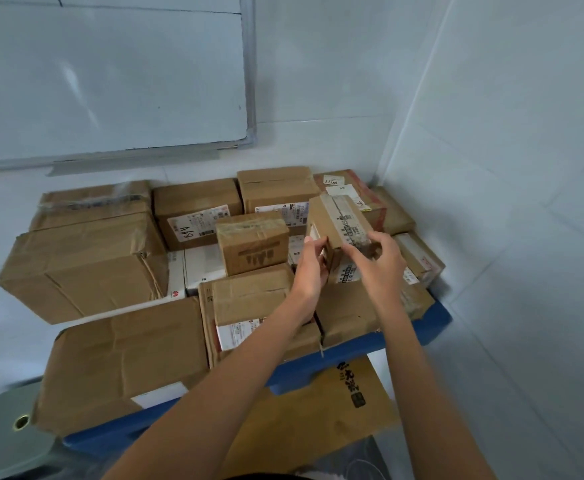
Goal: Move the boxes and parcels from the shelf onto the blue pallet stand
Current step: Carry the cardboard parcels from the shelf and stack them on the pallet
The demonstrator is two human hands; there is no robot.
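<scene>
Small box (pixel 340 230) is up in both hands over the stack on the blue pallet stand (pixel 432 323), tilted, near end low and far end kicked up toward the wall. Left hand (pixel 313 268) grips its near-left end, fingers curled round the corner; right hand (pixel 380 263) pinches the near-right edge, thumb on top, fingers wrapped under as far as I can tell. Box looks not yet set down, so the step is placing. Just left of the left hand sits a taped box (pixel 252 242) on top of the pile; directly under both hands is a lower box (pixel 347 313) with a flattish top, and beyond the right hand more parcels run to the corner. Best move, my guess: level the box first, lower it into the gap right of the taped one, bottom flat on the lower box, long side square to its neighbours. Let go only once it rests fully, right hand first, left steadying. Risk: pile is uneven, so a tilted drop could slide off toward the right edge. Shelf not in view.
</scene>
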